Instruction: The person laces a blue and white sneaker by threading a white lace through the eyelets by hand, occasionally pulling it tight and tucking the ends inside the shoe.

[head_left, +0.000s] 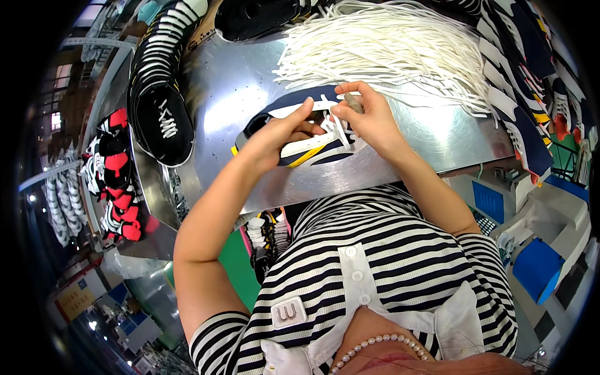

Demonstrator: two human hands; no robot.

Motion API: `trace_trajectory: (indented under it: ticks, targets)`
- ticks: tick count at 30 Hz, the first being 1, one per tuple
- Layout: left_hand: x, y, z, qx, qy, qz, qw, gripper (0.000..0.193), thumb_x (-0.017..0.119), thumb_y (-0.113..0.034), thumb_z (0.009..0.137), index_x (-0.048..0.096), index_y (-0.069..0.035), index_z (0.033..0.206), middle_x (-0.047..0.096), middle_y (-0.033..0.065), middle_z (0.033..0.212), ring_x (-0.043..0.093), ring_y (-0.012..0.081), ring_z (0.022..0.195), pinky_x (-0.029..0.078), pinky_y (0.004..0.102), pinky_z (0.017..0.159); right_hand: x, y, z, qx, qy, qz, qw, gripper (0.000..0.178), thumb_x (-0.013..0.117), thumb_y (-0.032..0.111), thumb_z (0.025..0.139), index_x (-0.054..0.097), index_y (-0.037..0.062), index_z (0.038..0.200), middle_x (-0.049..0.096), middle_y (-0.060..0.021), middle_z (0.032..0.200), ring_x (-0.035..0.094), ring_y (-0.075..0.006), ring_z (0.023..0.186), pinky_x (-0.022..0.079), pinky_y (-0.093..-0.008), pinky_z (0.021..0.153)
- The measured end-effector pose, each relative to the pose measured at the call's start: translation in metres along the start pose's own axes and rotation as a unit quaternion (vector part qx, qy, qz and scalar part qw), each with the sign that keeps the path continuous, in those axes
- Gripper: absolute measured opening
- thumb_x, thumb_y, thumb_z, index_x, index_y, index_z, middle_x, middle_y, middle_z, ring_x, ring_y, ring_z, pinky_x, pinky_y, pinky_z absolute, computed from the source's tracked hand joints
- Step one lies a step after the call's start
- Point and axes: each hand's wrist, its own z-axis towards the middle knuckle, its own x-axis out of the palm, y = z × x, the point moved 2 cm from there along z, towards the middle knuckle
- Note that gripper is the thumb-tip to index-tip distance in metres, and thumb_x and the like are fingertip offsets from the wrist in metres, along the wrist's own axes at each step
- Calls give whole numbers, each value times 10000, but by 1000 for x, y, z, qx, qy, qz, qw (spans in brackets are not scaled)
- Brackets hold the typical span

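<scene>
A navy and white shoe upper (299, 97) with a yellow stripe lies on the metal table in front of me. My left hand (282, 132) grips its near-left part, thumb on the white edging and fingers reaching into the opening. White shoelace (339, 130) crosses the eyelet area in loose loops. At the right end of the upper, my right hand (370, 117) is closed around a short tool with a brownish handle (354, 103); its tip is hidden. The right thumb and index finger are close to the lace.
A heap of loose white shoelaces (381, 53) covers the far side of the metal table (219, 81). Nested black shoe uppers (164, 125) curve along the left, navy and white uppers (515, 119) along the right. Red, black and white uppers (115, 175) hang farther left.
</scene>
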Motion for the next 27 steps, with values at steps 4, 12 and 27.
trace_trajectory:
  ticks: [4, 12, 27]
  targets:
    - [19, 0, -1, 126, -75, -11, 989, 375, 644, -410, 920, 680, -37, 921, 662, 39, 762, 573, 81, 585, 434, 212, 525, 4, -2, -2, -28, 16, -71, 997, 396, 713, 98, 847, 541, 32, 1198, 686, -43, 828, 592, -76, 718, 462, -230, 650]
    - [29, 16, -5, 274, -198, 19, 941, 183, 744, -118, 840, 696, 27, 942, 705, 30, 825, 632, 80, 687, 494, 230, 610, 3, 7, -10, -66, 42, -170, 982, 381, 701, 113, 853, 513, 10, 1168, 675, -68, 775, 615, -111, 693, 475, -259, 641]
    - [31, 26, -12, 323, -193, 20, 927, 192, 734, -105, 851, 683, 31, 977, 705, 46, 901, 645, 102, 779, 509, 248, 693, -12, 21, -19, -131, 87, -233, 960, 134, 606, 99, 915, 606, -21, 975, 689, -116, 780, 666, -196, 692, 493, -298, 630]
